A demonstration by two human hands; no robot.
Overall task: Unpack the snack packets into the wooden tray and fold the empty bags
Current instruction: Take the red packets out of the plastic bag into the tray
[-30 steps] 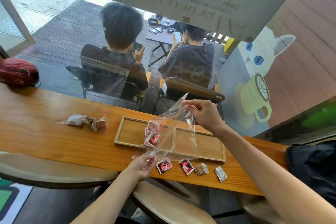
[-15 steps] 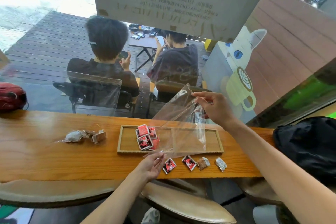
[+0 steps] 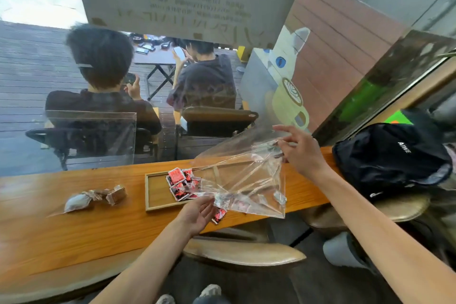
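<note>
Roughly midway, by the look of it; a heap of red snack packets already lies in the left compartment of the wooden tray, while at least 1 red packet sits on the surface just in front of the tray; others may be hidden under the film. The clear bag looks empty and hangs unfolded over the tray's right half; the left hand pinches its lower bunched corner; the right hand pinches its upper edge, other fingers spread. A second bag of brown snacks lies unopened further left; folding is not yet done.
</note>
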